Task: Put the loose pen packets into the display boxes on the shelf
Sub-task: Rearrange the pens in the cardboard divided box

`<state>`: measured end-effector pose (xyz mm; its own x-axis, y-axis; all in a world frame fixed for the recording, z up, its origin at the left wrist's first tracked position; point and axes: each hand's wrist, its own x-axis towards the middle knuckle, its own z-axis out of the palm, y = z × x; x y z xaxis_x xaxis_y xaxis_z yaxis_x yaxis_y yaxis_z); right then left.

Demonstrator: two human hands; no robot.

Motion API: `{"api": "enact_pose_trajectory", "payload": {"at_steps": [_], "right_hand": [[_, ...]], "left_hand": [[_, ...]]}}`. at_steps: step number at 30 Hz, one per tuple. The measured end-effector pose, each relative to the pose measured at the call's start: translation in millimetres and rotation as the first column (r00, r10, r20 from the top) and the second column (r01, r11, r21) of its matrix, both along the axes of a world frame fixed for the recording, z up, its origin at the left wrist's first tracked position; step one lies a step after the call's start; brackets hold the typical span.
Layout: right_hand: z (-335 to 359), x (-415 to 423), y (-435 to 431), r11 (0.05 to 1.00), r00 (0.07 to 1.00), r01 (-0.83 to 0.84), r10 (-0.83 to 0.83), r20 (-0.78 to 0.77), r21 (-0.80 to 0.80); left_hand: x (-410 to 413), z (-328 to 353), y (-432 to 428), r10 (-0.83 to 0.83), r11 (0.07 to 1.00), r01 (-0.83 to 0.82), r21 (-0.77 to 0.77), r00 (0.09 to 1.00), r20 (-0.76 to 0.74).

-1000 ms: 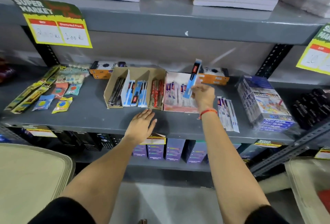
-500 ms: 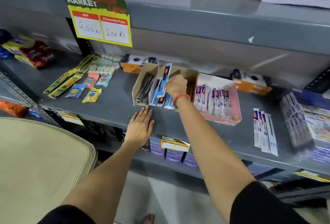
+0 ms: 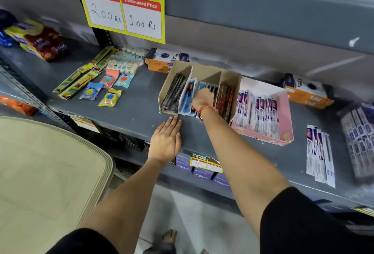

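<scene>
Head view: right hand [image 3: 203, 100] closed on blue pen packets [image 3: 187, 100] inside the cardboard box [image 3: 230, 77]; left hand [image 3: 166, 142] lies open, flat on the shelf [image 3: 131, 116].

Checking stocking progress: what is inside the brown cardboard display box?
The cardboard display box holds dark packets leftmost, blue packets next, red packets rightmost. The right hand covers part of the middle compartments.
</scene>
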<state>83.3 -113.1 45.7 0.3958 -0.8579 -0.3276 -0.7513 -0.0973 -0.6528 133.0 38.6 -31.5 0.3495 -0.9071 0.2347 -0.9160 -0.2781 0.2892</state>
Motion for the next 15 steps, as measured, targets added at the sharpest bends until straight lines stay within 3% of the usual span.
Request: {"api": "enact_pose_trajectory", "payload": {"at_steps": [3, 6, 8, 12, 15], "right_hand": [[-14, -3, -5, 0.975, 0.966, -0.213, 0.201, -0.161, -0.063], [-4, 4, -25, 0.967, 0.986, -0.138, 0.114, -0.12, -0.216], [4, 7, -34, 0.927, 0.962, -0.26, 0.226, -0.152, -0.269], [6, 4, -43, 0.783, 0.809, -0.562, 0.454, -0.374, -0.267], [6, 8, -48, 0.673, 0.71, -0.686, 0.538, -0.454, -0.275]], "left_hand": [[0, -1, 0, -0.001, 1.0, 0.001, -0.006, 1.0, 0.006], [1, -2, 0, 0.004, 1.0, -0.004, -0.02, 1.0, 0.009], [1, -2, 0, 0.006, 1.0, -0.006, -0.024, 1.0, 0.01], [1, -3, 1, 0.005, 0.999, -0.005, -0.037, 1.0, 0.004], [2, -4, 1, 0.005, 0.999, -0.005, -0.044, 1.0, 0.003]]}}
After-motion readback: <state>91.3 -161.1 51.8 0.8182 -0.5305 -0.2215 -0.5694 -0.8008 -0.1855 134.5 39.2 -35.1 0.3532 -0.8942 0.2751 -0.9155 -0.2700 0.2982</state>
